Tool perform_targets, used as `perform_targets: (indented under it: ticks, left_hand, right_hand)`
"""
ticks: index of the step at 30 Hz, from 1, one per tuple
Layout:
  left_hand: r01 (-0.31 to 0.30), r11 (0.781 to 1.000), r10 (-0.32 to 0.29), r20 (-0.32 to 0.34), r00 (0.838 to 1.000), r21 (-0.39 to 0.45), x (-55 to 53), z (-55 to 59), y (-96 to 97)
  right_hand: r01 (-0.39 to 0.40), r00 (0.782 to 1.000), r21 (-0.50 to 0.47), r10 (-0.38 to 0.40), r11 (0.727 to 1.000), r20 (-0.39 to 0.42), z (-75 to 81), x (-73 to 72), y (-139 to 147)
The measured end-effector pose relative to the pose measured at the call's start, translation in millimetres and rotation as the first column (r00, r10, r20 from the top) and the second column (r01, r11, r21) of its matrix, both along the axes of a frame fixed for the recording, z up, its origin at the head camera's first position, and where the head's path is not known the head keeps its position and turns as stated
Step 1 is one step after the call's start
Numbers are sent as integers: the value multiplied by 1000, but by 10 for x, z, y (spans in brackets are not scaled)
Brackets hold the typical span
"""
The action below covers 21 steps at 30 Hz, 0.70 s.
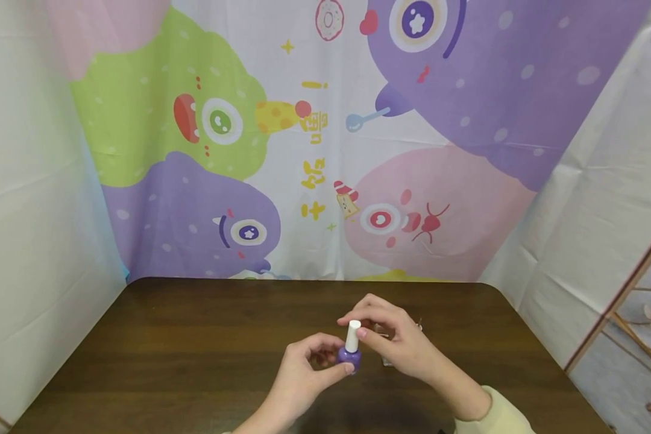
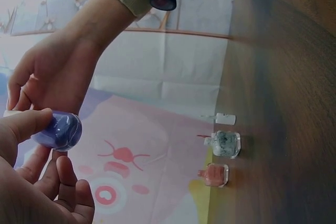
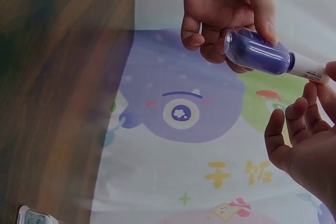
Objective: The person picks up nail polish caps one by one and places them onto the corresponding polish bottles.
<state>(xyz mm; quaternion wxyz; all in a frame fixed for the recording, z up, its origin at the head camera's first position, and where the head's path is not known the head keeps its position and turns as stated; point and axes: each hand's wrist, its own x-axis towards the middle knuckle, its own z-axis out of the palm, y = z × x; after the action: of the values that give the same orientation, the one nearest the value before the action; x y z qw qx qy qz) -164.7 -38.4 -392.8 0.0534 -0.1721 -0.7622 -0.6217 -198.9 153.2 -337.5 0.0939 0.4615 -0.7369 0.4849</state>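
Observation:
A purple nail polish bottle (image 1: 349,358) with a white cap (image 1: 353,336) is held upright above the table. My left hand (image 1: 309,371) grips its glass body, thumb across the near side. At the cap is my right hand (image 1: 398,337), with thumb and index finger pinching it, as the right wrist view also shows. The cap sits on the bottle's neck. Behind the right hand in the head view, mostly hidden, more small bottles stand. The left wrist view shows them as a grey-green glitter nail polish bottle (image 2: 226,144) and a pink nail polish bottle (image 2: 214,174), both uncapped.
A white cap with a brush (image 2: 226,118) stands on the dark wooden table (image 1: 195,349) beside the grey-green bottle, brush pointing up. A printed cartoon curtain (image 1: 314,241) hangs along the table's far edge. White cloth (image 1: 32,211) hangs at the sides.

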Motion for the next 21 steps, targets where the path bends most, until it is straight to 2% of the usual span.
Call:
perform_targets:
  ticks: [10,17,21]
  left_hand:
    - [-15,1000,15,-24,1000,1,3,13,1]
    - [-18,1000,18,-14,1000,-5,10,38,1]
    - [-11,1000,11,-19,1000,-1,7,41,9]
  right_hand:
    - [14,1000,0,-14,1000,14,-13,-6,-9]
    - [30,999,-20,-30,999,13,-26,-11,1]
    - [60,998,-32,-60,998,1,88,77,-33]
